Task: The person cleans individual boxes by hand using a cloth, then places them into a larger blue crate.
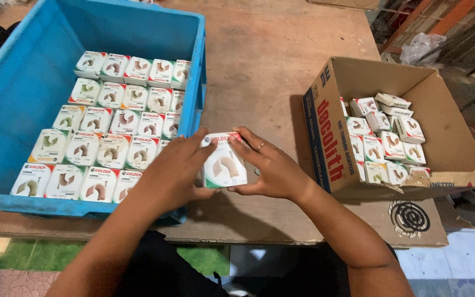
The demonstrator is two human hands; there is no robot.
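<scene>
Worn wooden counter [270, 66]; small white carton [224, 160] pinched between left hand [174, 173] and right hand [273, 171]; likely light, crushable, best gripped by edges.

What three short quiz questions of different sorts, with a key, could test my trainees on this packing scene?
1. True or false: the small white box is held by both the left hand and the right hand.
2. Which container holds boxes in neat rows? A) blue crate B) cardboard carton
3. Fill in: the carton stands on the person's ____ side.

Key: 1 true; 2 A; 3 right.
</scene>
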